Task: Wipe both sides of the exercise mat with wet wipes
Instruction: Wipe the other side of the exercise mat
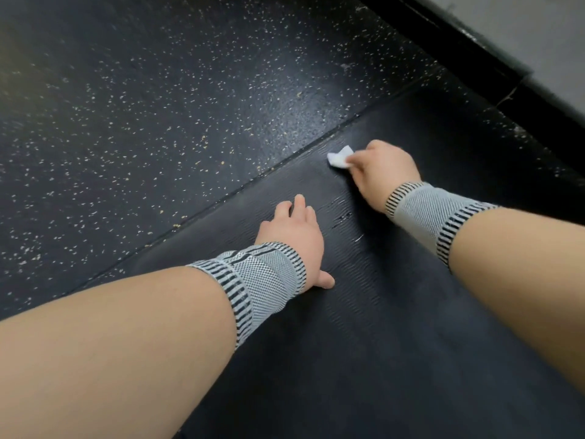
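Note:
A black ribbed exercise mat [395,312] lies flat on the floor and runs from the bottom of the view up to the right. My right hand [383,167] holds a crumpled white wet wipe [340,157] against the mat close to its left edge. Wet streaks shine on the mat just below that hand. My left hand [294,236] rests palm down on the mat with its fingers spread, nearer to me. Both wrists wear grey striped bands.
Dark speckled rubber flooring [158,106] borders the mat on the left and beyond. A black baseboard [493,61] and a grey wall [538,23] run along the upper right corner.

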